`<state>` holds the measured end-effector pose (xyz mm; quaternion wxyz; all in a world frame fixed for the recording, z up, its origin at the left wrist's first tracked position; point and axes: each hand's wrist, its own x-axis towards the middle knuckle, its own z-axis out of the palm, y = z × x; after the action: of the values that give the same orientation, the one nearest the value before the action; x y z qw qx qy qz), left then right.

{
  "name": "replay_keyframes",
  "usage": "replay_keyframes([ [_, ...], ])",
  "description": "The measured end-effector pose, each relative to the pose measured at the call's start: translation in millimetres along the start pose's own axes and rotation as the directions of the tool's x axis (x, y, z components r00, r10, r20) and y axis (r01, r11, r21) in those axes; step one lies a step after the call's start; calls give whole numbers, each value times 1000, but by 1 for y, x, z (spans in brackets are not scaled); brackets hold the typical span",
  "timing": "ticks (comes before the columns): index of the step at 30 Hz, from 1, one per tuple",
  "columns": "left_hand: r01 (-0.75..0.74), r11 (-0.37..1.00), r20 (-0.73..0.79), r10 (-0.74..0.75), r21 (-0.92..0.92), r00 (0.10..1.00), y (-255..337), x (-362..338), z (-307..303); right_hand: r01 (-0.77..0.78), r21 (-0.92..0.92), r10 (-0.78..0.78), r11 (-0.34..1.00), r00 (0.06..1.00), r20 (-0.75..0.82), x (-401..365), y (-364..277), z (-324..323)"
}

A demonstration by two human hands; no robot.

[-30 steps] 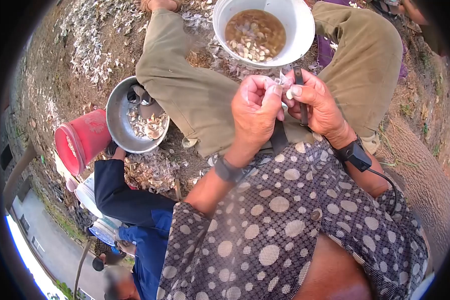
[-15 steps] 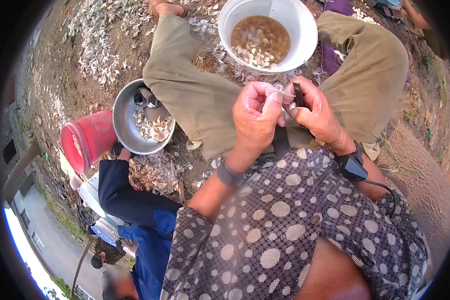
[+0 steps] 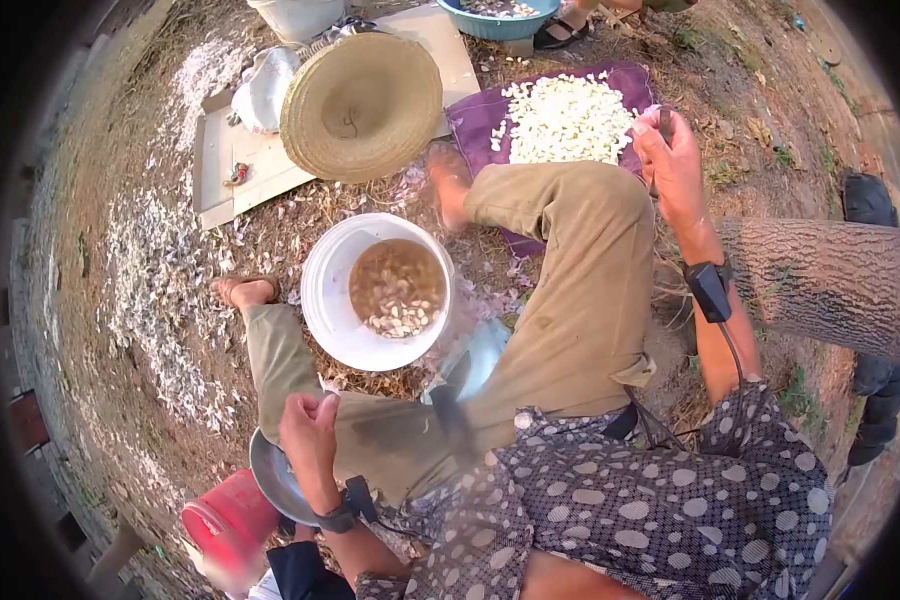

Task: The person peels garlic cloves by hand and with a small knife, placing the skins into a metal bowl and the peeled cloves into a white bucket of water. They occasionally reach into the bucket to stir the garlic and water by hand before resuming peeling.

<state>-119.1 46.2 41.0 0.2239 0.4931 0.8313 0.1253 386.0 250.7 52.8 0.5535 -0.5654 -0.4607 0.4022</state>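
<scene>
My right hand (image 3: 673,165) is stretched out at the right edge of the purple cloth (image 3: 475,115), its fingers closed on a small dark knife (image 3: 665,124). Something pale and pinkish, perhaps garlic skin, shows at those fingertips. Beside that hand, a heap of peeled garlic cloves (image 3: 570,118) covers much of the cloth. My left hand (image 3: 310,438) is closed over my other leg, near the metal basin (image 3: 267,468); what its fingers hold, if anything, is hidden. Between my legs stands a white bucket (image 3: 320,300), with garlic cloves in brownish water.
A straw hat (image 3: 365,108) lies on cardboard (image 3: 232,190) beyond the bucket. A red bucket (image 3: 232,512) lies at lower left, near another person's dark sleeve (image 3: 308,572). A log (image 3: 820,280) is at right. Garlic skins (image 3: 155,290) litter the ground; a teal basin (image 3: 498,22) stands farther off.
My hands have parted: the right went forward and right to the garlic heap with the knife, the left moved left over my leg. The view has swung toward the cloth and hat.
</scene>
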Motion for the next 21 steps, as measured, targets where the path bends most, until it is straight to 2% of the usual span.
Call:
replay_keyframes([
  [2,7,994,32,-11,113,999,2,9,-1,-92,-26,89,995,992,-88,26,11,-25],
  [3,-1,982,-14,3,188,1000,1,14,0,-141,-41,135,989,983,-122,32,14,-36],
  [6,-107,974,-128,134,200,983,8,30,4,-128,-10,123,992,968,-217,16,23,-49],
  [8,-152,987,-95,156,43,983,26,43,13,-147,18,147,989,968,-204,-5,38,-56],
  [9,-137,990,-9,137,-44,991,38,52,18,-164,19,164,986,964,-207,-19,37,-52],
  [10,-259,966,4,259,-3,966,45,63,26,-171,18,170,985,959,-225,-35,34,-51],
  [12,-300,949,116,309,-94,944,65,87,38,-290,-26,274,957,927,-256,-72,28,-59],
  [13,-339,938,130,347,-77,929,65,102,50,-373,-72,348,925,908,-235,-95,18,-61],
  [14,-378,922,148,387,-82,910,65,113,62,-445,-124,412,887,883,-225,-121,5,-66],
  [16,-423,900,233,435,-102,870,71,132,78,-653,-249,611,715,757,-231,-183,-13,-111],
  [17,-396,908,285,419,-136,862,68,142,90,-701,-294,619,650,713,-330,-205,-43,-98],
  [18,-395,908,313,419,-139,853,63,149,101,-777,-243,726,580,629,-278,-245,-61,-126],
  [19,-394,908,337,418,-140,843,58,157,113,-874,-171,774,455,483,-409,-270,-91,-124],
  [20,-399,906,356,422,-140,834,50,169,128,-838,-143,753,526,537,-380,-326,-95,-169],
  [21,-387,915,392,401,-116,828,34,180,149,-822,-109,736,560,553,-390,-373,-104,-206],
])
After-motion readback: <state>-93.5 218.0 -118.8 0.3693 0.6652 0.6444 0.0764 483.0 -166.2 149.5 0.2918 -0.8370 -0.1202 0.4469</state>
